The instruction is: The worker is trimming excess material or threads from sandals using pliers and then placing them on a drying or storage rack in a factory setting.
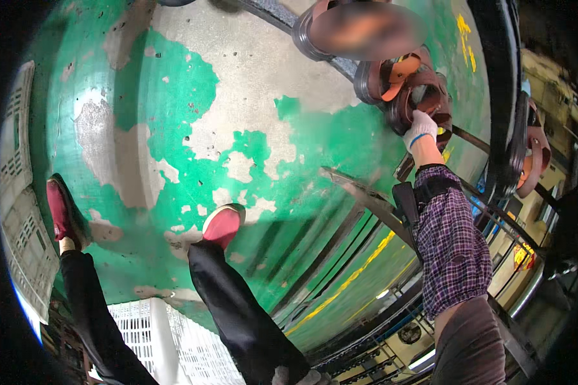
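Observation:
My right hand (pixel 422 128), in a white knitted glove with a blue cuff, reaches up to a row of brown sandals at the upper right. Its fingers are closed on the near end of a brown strapped sandal (pixel 424 97). Just beyond sits another brown sandal (pixel 401 76) with an orange inner side and a dark sole. Farther up, more footwear (pixel 366 29) is partly blurred. At the lower edge, greyish gloved fingers (pixel 295 376) show, apparently my left hand near my dark trousers; they are mostly cut off, and what they hold cannot be made out.
A dark rack post (pixel 508 96) rises right of the sandals, with another sandal (pixel 538 157) beyond it. A metal bar (pixel 366 192) juts out below my right hand. White plastic crates (pixel 141 327) stand beside my legs, others (pixel 19 167) at the left. The green floor (pixel 173 83) is worn.

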### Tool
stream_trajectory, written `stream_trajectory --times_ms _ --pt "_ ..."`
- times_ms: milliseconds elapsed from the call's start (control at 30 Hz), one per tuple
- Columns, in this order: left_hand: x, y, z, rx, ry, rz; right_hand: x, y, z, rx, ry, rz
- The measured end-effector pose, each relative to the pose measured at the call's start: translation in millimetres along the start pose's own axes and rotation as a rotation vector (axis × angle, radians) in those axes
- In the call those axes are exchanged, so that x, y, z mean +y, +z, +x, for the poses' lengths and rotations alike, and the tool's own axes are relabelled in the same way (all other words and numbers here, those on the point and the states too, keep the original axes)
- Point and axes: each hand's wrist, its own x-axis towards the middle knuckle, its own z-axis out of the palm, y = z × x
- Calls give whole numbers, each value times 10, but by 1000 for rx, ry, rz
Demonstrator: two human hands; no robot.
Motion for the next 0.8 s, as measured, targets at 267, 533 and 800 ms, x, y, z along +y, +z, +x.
stream_trajectory --times_ms 267,533,800 --pt "-53 338 -146 50 110 119 538 156 117 -1 -81 -363" --pt "11 72 -100 -39 20 -30 731 440 72 520 196 1139" --pt "-38 -217 -405 10 -34 -55 -1447 -781 -668 176 -222 1009"
